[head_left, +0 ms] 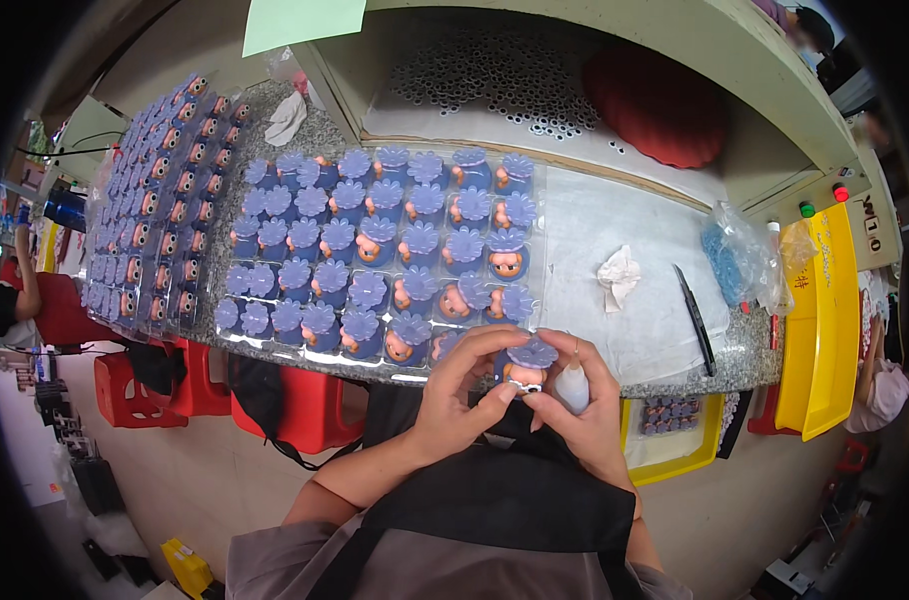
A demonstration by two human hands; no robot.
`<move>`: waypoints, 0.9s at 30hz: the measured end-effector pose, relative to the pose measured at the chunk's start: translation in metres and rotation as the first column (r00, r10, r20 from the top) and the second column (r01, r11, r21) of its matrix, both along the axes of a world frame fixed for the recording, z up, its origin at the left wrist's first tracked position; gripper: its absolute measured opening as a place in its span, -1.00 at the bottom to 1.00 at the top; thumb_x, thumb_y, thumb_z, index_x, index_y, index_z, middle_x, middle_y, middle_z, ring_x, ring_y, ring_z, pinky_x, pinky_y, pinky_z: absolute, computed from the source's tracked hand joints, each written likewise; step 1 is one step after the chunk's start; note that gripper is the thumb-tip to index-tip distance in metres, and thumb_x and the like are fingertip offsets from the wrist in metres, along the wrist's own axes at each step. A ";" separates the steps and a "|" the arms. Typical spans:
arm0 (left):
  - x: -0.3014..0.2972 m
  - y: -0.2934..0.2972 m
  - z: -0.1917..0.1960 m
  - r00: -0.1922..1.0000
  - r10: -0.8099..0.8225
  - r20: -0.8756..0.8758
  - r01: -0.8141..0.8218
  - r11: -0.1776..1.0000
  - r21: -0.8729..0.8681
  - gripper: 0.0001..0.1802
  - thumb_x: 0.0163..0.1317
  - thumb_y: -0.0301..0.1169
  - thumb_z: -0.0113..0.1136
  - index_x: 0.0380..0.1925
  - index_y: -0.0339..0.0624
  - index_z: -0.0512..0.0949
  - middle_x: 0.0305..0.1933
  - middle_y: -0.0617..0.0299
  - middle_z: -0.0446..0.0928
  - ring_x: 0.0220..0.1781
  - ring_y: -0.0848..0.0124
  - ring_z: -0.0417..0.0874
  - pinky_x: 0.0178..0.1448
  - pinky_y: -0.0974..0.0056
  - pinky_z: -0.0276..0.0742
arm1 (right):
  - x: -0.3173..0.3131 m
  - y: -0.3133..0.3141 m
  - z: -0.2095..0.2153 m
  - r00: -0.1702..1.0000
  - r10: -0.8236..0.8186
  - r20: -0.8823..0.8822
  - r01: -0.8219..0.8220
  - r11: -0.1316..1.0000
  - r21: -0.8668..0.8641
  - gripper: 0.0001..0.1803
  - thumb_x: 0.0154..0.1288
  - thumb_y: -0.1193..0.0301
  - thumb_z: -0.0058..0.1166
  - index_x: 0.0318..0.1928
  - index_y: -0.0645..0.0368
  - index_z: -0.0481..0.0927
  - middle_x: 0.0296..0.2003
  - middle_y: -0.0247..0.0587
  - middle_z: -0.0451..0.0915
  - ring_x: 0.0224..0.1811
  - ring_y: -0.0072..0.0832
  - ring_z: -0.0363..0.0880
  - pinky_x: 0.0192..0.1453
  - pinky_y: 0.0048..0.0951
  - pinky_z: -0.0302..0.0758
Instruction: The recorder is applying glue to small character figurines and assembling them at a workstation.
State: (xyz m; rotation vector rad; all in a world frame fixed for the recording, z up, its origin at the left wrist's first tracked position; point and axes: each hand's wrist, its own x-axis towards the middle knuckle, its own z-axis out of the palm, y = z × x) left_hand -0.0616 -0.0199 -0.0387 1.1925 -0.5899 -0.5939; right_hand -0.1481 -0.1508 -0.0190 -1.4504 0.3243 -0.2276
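Note:
My left hand (465, 392) is closed around a small figurine (528, 368) with a purple flower-shaped top and an orange-and-pink face. A black-and-white eye piece (524, 388) lies on the face, with both thumb tips at its edges. My right hand (597, 425) is closed on a small white squeeze bottle (572, 390) with a thin needle tip pointing up, and its fingers also steady the figurine. Just beyond my hands, a clear tray (537, 240) holds rows of similar figurines (375, 245). Those whose faces show there mostly appear without eye pieces.
Stacked trays of figurines with eyes (160, 210) stand at left. Loose eye pieces (495, 80) and a red round object (655, 105) lie on the shelf. A crumpled tissue (619, 278), black tweezers (695, 320), plastic bags (740, 255) and a yellow tray (820, 330) are at right.

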 end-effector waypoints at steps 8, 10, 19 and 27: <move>0.001 0.001 0.002 0.996 -0.004 -0.089 0.002 1.000 -0.023 -0.58 0.07 -0.55 0.01 0.00 -0.30 0.32 0.07 0.12 0.25 0.11 0.41 0.30 0.15 0.35 0.20 | -0.001 -0.001 -0.001 1.000 -0.029 0.008 0.028 0.997 0.076 -0.49 -0.01 0.66 0.09 0.04 0.22 0.35 -0.06 -0.22 0.44 -0.47 -0.70 0.45 -0.52 -0.70 0.37; 0.001 0.001 0.001 0.998 0.003 -0.067 -0.004 1.000 -0.026 -0.58 0.06 -0.55 0.01 0.00 -0.30 0.32 0.07 0.12 0.25 0.11 0.40 0.30 0.15 0.35 0.20 | 0.001 -0.001 -0.002 1.000 -0.020 0.012 0.019 0.997 0.075 -0.50 0.00 0.66 0.07 0.03 0.23 0.35 -0.07 -0.22 0.44 -0.47 -0.70 0.45 -0.53 -0.70 0.38; 0.003 -0.001 0.002 0.991 0.064 0.115 -0.068 0.997 0.034 -0.57 0.02 -0.53 0.06 -0.03 -0.26 0.37 0.06 0.09 0.26 0.07 0.39 0.34 0.06 0.35 0.28 | 0.004 0.003 -0.002 0.998 -0.047 0.038 0.042 0.992 0.119 -0.57 0.05 0.66 0.01 -0.01 0.26 0.34 -0.03 -0.19 0.40 -0.45 -0.67 0.45 -0.54 -0.69 0.43; 0.008 -0.001 0.000 0.979 0.070 0.191 -0.091 0.991 0.101 -0.57 -0.04 -0.47 0.12 -0.07 -0.20 0.42 0.00 0.12 0.35 -0.10 0.44 0.40 -0.16 0.42 0.31 | 0.003 0.002 -0.005 0.998 -0.051 0.044 0.044 0.987 0.157 -0.57 0.05 0.65 0.00 0.00 0.27 0.33 -0.04 -0.19 0.40 -0.44 -0.67 0.45 -0.53 -0.68 0.46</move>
